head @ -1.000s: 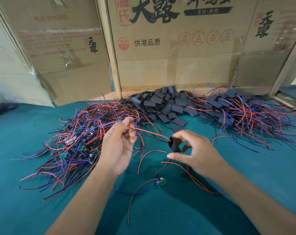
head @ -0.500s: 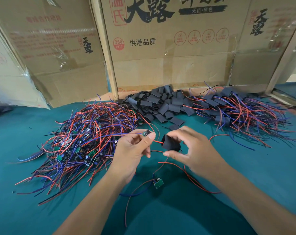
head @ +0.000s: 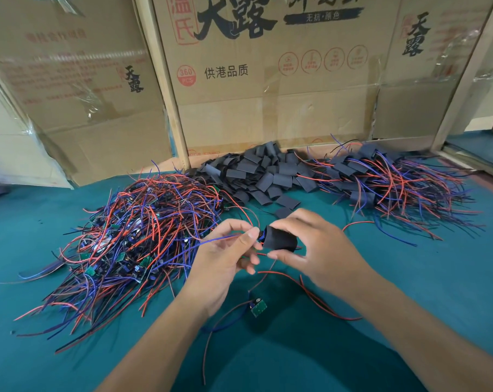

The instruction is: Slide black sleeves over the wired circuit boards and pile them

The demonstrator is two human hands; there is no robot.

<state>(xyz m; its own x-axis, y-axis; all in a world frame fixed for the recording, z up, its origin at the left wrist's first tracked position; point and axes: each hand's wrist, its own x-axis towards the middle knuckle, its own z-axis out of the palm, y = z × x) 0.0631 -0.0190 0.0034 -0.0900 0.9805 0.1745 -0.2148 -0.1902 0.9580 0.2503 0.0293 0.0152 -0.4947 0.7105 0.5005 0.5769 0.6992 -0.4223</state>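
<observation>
We are pinching a black sleeve [head: 280,239] between the thumb and forefinger of our right hand [head: 321,250], its open mouth facing the fingertips of our left hand [head: 225,258]. Our left fingers [head: 249,236] are closing narrowly on the wires just beside that mouth, and the circuit board itself seems to be entering the sleeve, though we cannot tell how far in it sits. To do this well, we are probably best keeping the right fingers light, so the sleeve stays round rather than flattened, and feeding the board in straight along the tube while the left fingers are drawing the red and blue leads taut. A tilted board may catch on the rim. Below our fingers a bare board [head: 258,307] is lying on the tabletop [head: 451,278]. Left of our left fingers the unsleeved pile [head: 132,239] is waiting; beyond our fingertips lies the sleeve heap [head: 262,174], and to the right of it the finished pile [head: 395,182], where this one is going.
</observation>
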